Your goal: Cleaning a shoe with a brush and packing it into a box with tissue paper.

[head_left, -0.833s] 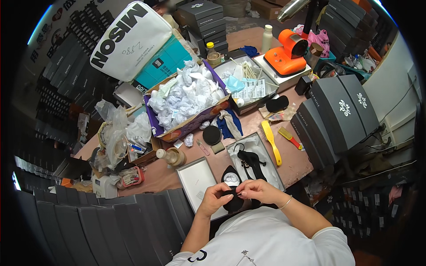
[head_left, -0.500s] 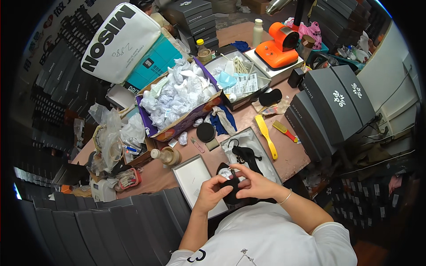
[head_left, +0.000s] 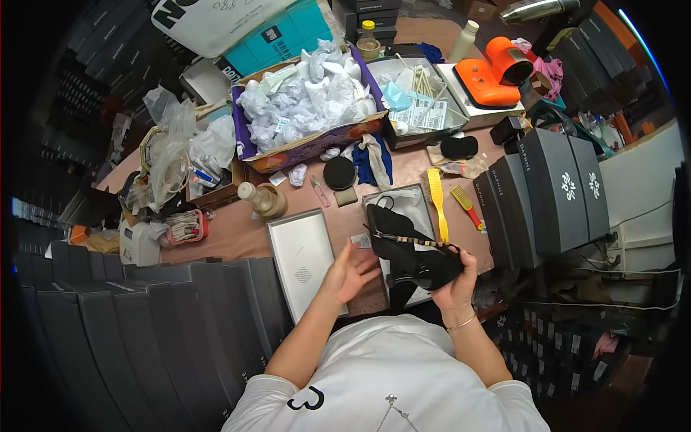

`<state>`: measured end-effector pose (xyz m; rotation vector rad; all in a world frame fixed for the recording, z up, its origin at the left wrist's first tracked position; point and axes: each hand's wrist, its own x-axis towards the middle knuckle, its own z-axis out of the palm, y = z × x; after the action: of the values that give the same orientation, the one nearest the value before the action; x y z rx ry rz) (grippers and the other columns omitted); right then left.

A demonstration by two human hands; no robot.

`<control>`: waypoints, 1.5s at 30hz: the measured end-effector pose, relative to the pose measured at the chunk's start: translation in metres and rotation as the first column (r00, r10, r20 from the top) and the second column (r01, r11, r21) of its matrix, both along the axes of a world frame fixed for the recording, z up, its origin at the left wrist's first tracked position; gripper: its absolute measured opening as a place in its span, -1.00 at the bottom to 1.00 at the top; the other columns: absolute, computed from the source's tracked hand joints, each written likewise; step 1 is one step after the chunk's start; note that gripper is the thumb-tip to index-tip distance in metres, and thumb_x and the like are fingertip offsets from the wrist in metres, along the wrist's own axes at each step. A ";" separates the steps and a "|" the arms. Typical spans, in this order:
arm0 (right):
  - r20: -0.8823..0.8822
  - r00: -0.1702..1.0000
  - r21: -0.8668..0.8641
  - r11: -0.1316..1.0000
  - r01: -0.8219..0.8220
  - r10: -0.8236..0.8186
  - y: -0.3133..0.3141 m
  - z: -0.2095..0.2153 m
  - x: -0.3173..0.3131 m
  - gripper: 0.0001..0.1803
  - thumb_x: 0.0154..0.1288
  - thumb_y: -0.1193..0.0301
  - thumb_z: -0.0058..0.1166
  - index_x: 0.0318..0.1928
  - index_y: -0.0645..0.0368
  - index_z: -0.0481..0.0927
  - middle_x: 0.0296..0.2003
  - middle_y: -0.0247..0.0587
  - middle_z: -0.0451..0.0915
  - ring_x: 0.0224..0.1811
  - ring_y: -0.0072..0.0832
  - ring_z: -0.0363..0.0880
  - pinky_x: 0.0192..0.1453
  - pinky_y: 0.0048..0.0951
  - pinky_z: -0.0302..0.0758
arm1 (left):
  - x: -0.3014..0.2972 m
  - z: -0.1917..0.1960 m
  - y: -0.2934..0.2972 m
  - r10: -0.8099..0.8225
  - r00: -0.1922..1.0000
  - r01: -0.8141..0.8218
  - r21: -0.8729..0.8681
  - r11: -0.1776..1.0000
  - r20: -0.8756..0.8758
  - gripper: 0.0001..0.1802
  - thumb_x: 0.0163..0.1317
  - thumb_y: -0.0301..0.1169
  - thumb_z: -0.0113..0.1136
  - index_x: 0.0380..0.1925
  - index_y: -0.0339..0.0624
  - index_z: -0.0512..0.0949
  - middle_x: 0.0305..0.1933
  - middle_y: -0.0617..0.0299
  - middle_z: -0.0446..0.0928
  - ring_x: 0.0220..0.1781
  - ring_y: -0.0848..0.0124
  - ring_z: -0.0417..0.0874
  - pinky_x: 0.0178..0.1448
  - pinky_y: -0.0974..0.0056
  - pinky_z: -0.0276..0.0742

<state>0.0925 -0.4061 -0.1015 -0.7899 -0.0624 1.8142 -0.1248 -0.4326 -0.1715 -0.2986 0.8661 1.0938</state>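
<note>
A person's right hand gripped a black shoe with a gold-studded strap, holding it just above the open shoebox on a cluttered brown worktable. The left hand hovered beside the shoe, palm open and fingers spread, holding nothing. The grey box lid lay just left of that hand. A yellow brush rested on the box's right edge, with crumpled white paper filling a carton behind.

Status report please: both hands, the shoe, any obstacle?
Right hand grips black shoe over open box. Left hand open, beside shoe, empty. Box lid lies left; nothing blocks.
</note>
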 end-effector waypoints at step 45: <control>0.969 -0.151 0.054 0.763 -0.644 -0.195 0.129 -0.139 0.086 -0.20 0.18 0.34 0.23 0.36 0.24 0.12 0.22 0.18 0.30 0.05 0.00 0.48 0.11 -0.22 0.47 | 0.019 0.031 0.034 0.037 0.990 -0.011 0.184 0.983 -0.139 -0.47 0.32 0.11 0.01 -0.18 -0.18 0.46 -0.40 0.17 0.49 -0.37 0.33 0.55 -0.27 0.26 0.54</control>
<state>0.1787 -0.2776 -0.2401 -1.6214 -1.9078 0.8205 -0.1057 -0.3987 -0.1400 -0.0790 0.8823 1.2189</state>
